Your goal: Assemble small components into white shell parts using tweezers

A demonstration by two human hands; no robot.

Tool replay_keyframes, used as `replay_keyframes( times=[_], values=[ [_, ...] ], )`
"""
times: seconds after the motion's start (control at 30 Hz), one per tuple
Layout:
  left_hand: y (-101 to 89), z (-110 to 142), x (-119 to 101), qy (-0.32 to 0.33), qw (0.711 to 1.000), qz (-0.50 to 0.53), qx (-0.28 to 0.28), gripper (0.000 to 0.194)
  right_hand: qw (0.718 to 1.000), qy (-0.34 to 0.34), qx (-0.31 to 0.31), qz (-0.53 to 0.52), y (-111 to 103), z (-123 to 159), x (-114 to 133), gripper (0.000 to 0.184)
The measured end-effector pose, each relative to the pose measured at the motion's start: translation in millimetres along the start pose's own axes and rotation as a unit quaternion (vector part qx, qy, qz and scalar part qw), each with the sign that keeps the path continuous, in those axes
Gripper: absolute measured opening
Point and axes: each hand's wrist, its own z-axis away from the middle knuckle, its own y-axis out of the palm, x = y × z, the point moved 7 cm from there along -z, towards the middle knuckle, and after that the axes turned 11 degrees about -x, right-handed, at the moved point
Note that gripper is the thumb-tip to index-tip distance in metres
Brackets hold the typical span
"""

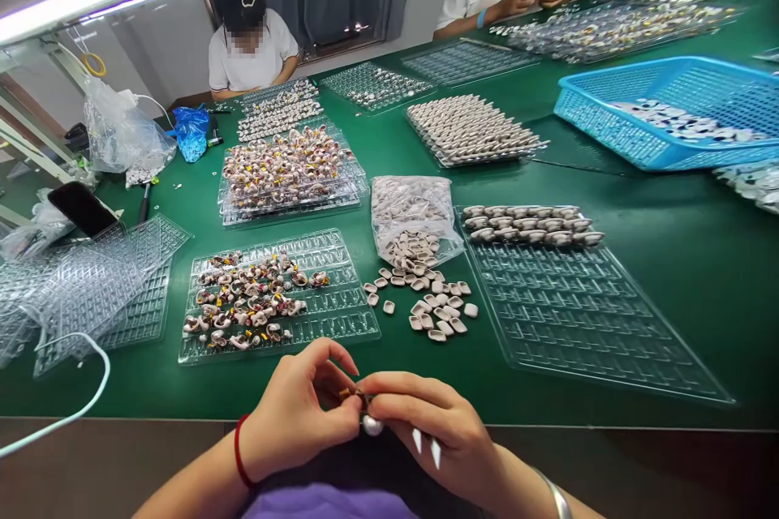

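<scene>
My left hand (304, 405), with a red cord on its wrist, pinches a small earbud part (348, 394) showing brown and orange bits. My right hand (435, 418) meets it from the other side, its thumb and fingers closed on the same part. A shiny silver ball (372, 425) sits just below the fingertips; I cannot tell whether it belongs to the part. Two pale pointed tips (435, 452), like those of tweezers, stick out between my right fingers. Beyond the hands lies a clear tray (341, 284) with rows of similar parts wired in red and yellow.
Beige shells (438, 312) spill from a plastic bag (411, 199). To the right lies a tray (584, 316) with shells in its far rows. Stacked trays (289, 166), a blue basket (645, 154), a phone (82, 207) and a white cable (101, 389) surround them. Two people sit opposite.
</scene>
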Motion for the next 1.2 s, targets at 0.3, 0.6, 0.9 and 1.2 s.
replay_keyframes(
  times=[0.3, 0.6, 0.9, 1.2],
  values=[
    [0.4, 3.3, -5.0, 0.062, 0.997, -0.033, -0.034, 0.022, 0.994, -0.068, 0.045, 0.078, 5.5, 4.9, 11.7, 0.024],
    [-4.4, -8.0, 20.7, -0.108, 0.979, 0.141, 0.103, 0.024, 0.999, 0.021, 0.032, 0.003, 2.7, -0.9, 4.4, 0.021],
    [4.1, -0.2, 39.0, -0.191, 0.937, 0.275, 0.094, 0.029, 0.999, 0.037, 0.034, -0.006, 2.9, 1.3, 2.0, 0.022],
    [8.8, 11.2, 33.7, -0.116, 0.95, 0.289, 0.016, 0.032, 0.999, 0.047, 0.024, -0.014, 5.1, 2.9, 0.5, 0.021]
  ],
)
